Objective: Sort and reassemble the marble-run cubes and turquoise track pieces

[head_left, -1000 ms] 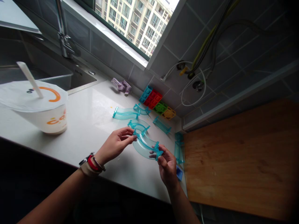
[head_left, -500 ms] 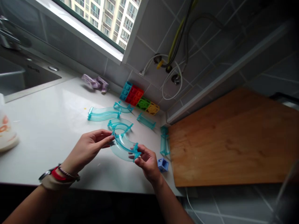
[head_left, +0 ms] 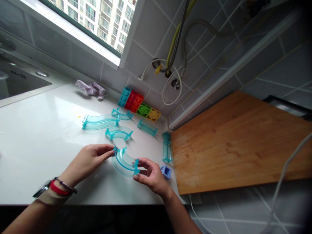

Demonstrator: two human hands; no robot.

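A clear teal curved track piece is held between both hands over the near part of the white counter. My left hand pinches its left end with thumb and fingers. On the other end, my right hand grips the teal connector, thumb below and fingers behind. Just beyond lies another curved track piece. Farther back are a wavy track piece, a small curved piece and a straight piece. A blue block stands right beside my right hand, partly covered by it.
Blue, red, green and yellow blocks stand in a row against the tiled wall. A folded lilac object lies to their left. Teal pieces sit beside the large wooden board. The sink is at far left.
Both hands have lowered the curved track piece slightly toward the counter's near side, away from the curved piece it overlapped in view. The camera view has shifted a little.
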